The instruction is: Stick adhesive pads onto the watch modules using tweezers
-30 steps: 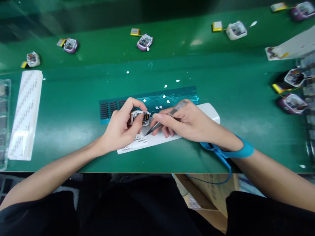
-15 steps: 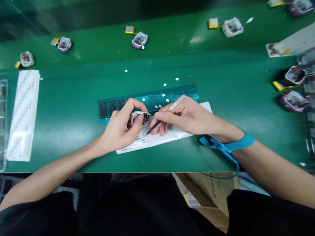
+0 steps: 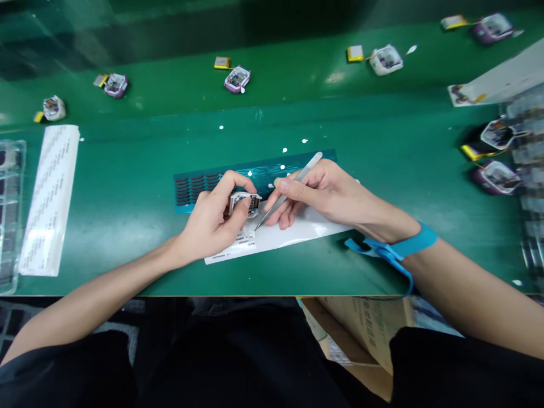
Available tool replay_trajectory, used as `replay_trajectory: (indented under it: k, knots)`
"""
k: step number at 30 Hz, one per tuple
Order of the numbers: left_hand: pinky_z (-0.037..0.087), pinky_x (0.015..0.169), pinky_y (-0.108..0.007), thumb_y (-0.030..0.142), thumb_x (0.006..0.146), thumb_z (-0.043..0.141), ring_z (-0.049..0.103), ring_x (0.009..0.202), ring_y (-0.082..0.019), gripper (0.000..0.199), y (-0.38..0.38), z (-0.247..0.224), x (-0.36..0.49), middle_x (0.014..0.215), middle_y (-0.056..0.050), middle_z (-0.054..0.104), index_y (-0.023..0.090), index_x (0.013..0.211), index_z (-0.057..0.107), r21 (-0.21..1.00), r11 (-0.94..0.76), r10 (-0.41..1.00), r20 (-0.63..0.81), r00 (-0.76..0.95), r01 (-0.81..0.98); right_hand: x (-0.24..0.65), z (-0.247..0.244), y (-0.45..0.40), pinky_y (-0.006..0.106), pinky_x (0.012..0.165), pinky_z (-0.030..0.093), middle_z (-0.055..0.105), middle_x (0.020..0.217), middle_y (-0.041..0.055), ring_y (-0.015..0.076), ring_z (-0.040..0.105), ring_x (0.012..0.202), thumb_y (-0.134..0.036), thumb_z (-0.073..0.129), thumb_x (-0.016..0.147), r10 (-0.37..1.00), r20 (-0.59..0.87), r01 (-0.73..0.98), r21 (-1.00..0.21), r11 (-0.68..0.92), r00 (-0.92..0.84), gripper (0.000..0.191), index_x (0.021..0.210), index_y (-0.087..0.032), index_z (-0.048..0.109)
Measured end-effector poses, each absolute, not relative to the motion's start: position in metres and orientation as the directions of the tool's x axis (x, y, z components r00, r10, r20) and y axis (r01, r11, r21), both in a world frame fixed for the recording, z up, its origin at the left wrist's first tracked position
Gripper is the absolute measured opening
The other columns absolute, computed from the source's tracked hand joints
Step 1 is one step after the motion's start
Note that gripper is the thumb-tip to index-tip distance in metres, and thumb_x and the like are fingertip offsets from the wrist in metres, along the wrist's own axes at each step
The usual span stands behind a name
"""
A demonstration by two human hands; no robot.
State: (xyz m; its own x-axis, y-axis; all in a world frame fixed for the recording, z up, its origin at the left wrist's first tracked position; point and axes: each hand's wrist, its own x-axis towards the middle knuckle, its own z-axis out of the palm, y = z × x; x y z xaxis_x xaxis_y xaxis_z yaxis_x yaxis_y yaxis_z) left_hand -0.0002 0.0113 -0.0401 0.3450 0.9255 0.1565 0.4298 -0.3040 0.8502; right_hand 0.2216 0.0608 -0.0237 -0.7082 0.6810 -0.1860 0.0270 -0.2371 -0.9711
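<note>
My left hand [image 3: 215, 224] pinches a small white open casing [image 3: 255, 205] with electronics inside, between thumb and fingers. Metal tweezers [image 3: 312, 164] are held in my right hand [image 3: 312, 195], pointing down and left, their tips close to printed labels on a white sheet [image 3: 276, 237]. That sheet lies partly under both hands. Behind them a blue-green strip [image 3: 187, 205] carries rows of dark pieces at its left end and several small white round stickers. A blue strap [image 3: 419, 241] circles my right wrist.
Open casings with yellow batteries, such as a purple one [image 3: 237, 80] and a white one [image 3: 386, 60], sit along the back. A label sheet [image 3: 51, 198] and a clear tray [image 3: 17, 226] lie at the left. More casings [image 3: 496, 177] and trays stand at the right.
The tweezers in my right hand have turned slightly steeper, with their tips still near the labels. My left hand keeps its hold on the casing. The whole view has shifted a little.
</note>
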Motion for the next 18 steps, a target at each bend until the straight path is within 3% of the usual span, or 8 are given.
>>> replay_trajectory:
  k: [3,9,18]
  knots:
    - [0.029,0.039,-0.023,0.020,0.094,0.058,0.043,0.039,-0.009,0.011,0.011,-0.042,-0.002,0.054,0.009,0.054,0.023,0.104,0.053,0.883,-0.274,0.930,0.144,0.337,0.380,0.222,-0.020,0.059,0.024,0.057,0.064,0.079,0.079,0.0071,0.0147,0.072,0.058,-0.049,0.074,0.094,0.748,-0.138,-0.012,-0.981,-0.191,-0.649,0.036,0.080,-0.016,0.080]
    - [0.030,0.039,-0.024,0.021,0.090,0.063,0.055,0.048,-0.012,0.025,0.009,-0.043,-0.007,0.064,0.005,0.059,0.024,0.112,0.051,0.942,-0.222,0.917,0.113,0.383,0.253,0.215,-0.017,0.050,0.025,0.058,0.065,0.079,0.079,0.0047,0.0168,0.076,0.062,-0.048,0.070,0.097,0.905,0.088,-0.098,-0.994,0.052,-0.417,0.033,0.082,-0.020,0.078]
    - [0.034,0.040,-0.024,0.024,0.095,0.064,0.057,0.050,-0.012,0.026,0.001,-0.042,-0.006,0.070,0.003,0.060,0.026,0.119,0.052,0.952,-0.264,0.883,0.173,0.437,0.157,0.204,-0.016,0.037,0.022,0.059,0.066,0.079,0.080,0.0021,0.0155,0.076,0.062,-0.045,0.068,0.099,0.911,0.100,-0.147,-0.988,0.044,-0.400,0.030,0.084,-0.020,0.076]
